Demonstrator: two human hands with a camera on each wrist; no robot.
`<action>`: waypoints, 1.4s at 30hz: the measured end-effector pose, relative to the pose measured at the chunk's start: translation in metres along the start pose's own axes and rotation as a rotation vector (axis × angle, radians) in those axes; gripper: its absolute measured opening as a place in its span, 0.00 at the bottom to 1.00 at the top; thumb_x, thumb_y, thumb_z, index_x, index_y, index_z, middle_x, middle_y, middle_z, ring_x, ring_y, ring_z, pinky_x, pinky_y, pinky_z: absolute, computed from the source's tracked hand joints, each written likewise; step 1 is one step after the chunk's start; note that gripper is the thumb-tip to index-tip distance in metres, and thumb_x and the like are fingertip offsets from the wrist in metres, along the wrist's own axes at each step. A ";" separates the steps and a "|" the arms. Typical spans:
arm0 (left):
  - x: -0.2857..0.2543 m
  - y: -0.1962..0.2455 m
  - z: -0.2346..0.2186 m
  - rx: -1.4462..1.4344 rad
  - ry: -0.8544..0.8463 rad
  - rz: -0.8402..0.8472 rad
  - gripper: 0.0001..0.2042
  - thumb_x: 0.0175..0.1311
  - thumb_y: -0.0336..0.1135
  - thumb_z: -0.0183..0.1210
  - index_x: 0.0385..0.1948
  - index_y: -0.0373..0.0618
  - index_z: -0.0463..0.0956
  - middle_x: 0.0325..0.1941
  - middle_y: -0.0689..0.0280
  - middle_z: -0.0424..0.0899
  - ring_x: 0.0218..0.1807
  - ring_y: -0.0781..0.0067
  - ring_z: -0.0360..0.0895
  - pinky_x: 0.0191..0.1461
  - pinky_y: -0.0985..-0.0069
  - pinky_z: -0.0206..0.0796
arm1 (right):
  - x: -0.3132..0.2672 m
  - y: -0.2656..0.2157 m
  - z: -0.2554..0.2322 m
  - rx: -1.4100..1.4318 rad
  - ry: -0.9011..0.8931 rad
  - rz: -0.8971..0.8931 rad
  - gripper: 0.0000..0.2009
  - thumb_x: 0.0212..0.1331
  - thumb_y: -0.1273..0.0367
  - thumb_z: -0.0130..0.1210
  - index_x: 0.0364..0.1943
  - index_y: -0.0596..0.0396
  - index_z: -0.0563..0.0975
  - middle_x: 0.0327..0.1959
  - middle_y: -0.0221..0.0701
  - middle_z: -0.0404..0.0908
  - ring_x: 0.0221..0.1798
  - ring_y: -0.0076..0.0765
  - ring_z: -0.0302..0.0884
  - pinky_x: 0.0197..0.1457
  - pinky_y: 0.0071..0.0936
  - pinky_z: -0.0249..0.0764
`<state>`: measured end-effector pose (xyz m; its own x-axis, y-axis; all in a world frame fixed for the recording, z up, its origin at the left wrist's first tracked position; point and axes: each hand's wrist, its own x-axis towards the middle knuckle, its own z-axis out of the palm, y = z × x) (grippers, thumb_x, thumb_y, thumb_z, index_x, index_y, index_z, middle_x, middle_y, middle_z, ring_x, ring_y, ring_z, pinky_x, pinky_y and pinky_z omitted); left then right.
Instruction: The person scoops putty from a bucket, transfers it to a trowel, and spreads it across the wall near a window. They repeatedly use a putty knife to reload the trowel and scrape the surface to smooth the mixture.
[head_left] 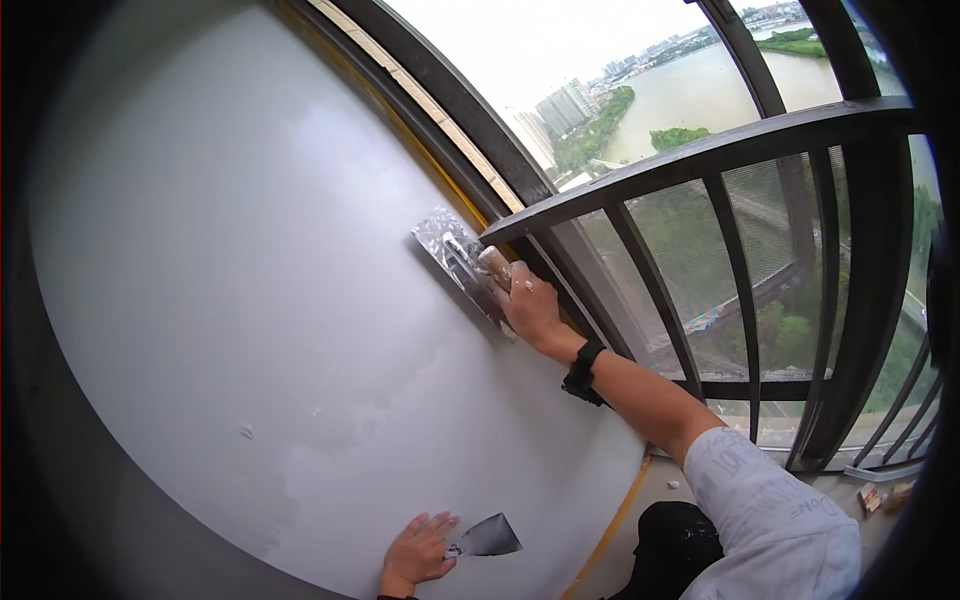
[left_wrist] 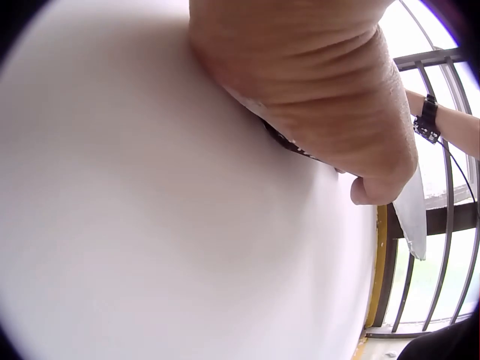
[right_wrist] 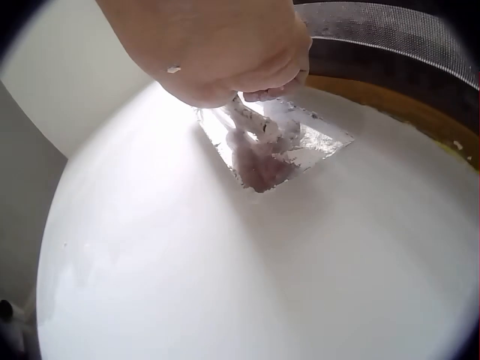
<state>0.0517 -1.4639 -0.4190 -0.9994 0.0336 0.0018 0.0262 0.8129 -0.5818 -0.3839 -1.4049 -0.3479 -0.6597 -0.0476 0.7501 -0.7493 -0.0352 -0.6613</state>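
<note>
My right hand (head_left: 530, 303) grips the handle of a flat metal trowel (head_left: 440, 235), whose blade lies against the white wall (head_left: 250, 250) close to the window frame. In the right wrist view the shiny blade (right_wrist: 307, 154), smeared with white paste, sits below the hand (right_wrist: 217, 45). Low on the wall, my left hand (head_left: 418, 552) holds a putty knife (head_left: 492, 537) by its handle, some fingers spread against the surface. The left wrist view shows that hand (left_wrist: 315, 90) close up, the knife blade (left_wrist: 412, 214) sticking out beyond it.
Yellow tape (head_left: 440, 175) runs along the wall's edge by the window frame. A dark metal railing (head_left: 740, 270) stands at the right, with river and buildings outside. Small items (head_left: 872, 498) lie on the floor at lower right. Damp-looking patches mark the wall's lower part.
</note>
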 end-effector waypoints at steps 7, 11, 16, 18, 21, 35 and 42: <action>-0.004 -0.002 0.006 0.025 0.026 -0.002 0.14 0.46 0.48 0.63 0.13 0.51 0.73 0.62 0.74 0.76 0.67 0.76 0.68 0.71 0.66 0.54 | 0.009 0.014 0.028 -0.155 0.203 0.027 0.14 0.58 0.57 0.59 0.33 0.54 0.73 0.23 0.40 0.80 0.24 0.49 0.81 0.27 0.43 0.77; -0.005 -0.003 0.009 0.028 0.027 0.012 0.14 0.46 0.48 0.63 0.13 0.51 0.73 0.62 0.74 0.77 0.66 0.76 0.69 0.70 0.66 0.55 | 0.017 0.017 0.032 -0.168 0.162 0.035 0.14 0.58 0.59 0.58 0.33 0.55 0.73 0.25 0.41 0.81 0.26 0.50 0.81 0.29 0.44 0.77; -0.003 0.005 -0.001 -0.200 0.116 -0.066 0.24 0.52 0.40 0.62 0.50 0.36 0.77 0.67 0.62 0.71 0.69 0.61 0.65 0.73 0.58 0.53 | 0.022 0.012 0.022 -0.137 0.030 0.055 0.13 0.59 0.61 0.57 0.34 0.58 0.73 0.30 0.47 0.81 0.33 0.55 0.82 0.37 0.46 0.78; -0.003 0.003 0.005 -0.196 0.108 -0.049 0.26 0.52 0.40 0.62 0.53 0.38 0.75 0.67 0.62 0.71 0.69 0.61 0.65 0.73 0.58 0.53 | 0.027 0.007 0.016 -0.100 -0.015 0.052 0.14 0.60 0.60 0.56 0.34 0.59 0.72 0.30 0.48 0.81 0.34 0.57 0.81 0.39 0.47 0.78; -0.008 0.000 0.013 -0.179 0.071 -0.045 0.31 0.50 0.41 0.64 0.58 0.40 0.72 0.67 0.62 0.71 0.70 0.60 0.64 0.73 0.57 0.53 | 0.035 -0.003 0.010 -0.053 -0.094 0.057 0.16 0.62 0.59 0.55 0.35 0.61 0.72 0.30 0.50 0.81 0.35 0.59 0.81 0.41 0.48 0.77; 0.001 0.003 0.001 0.018 0.032 -0.017 0.13 0.40 0.46 0.66 0.13 0.50 0.74 0.60 0.74 0.79 0.65 0.75 0.70 0.70 0.66 0.54 | -0.079 -0.127 -0.016 0.638 -0.354 -0.102 0.18 0.63 0.58 0.55 0.38 0.60 0.67 0.24 0.46 0.77 0.28 0.53 0.77 0.33 0.43 0.74; 0.001 0.004 0.003 0.008 0.034 -0.017 0.13 0.40 0.44 0.67 0.14 0.50 0.73 0.62 0.73 0.77 0.67 0.75 0.67 0.72 0.65 0.52 | -0.020 -0.117 -0.077 1.702 -0.618 0.793 0.15 0.68 0.63 0.46 0.49 0.57 0.60 0.35 0.37 0.71 0.29 0.34 0.78 0.29 0.27 0.81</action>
<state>0.0509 -1.4620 -0.4238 -0.9985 0.0398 0.0388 0.0094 0.8091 -0.5876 -0.2876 -1.3227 -0.2846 -0.3723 -0.7977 0.4744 0.7198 -0.5709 -0.3950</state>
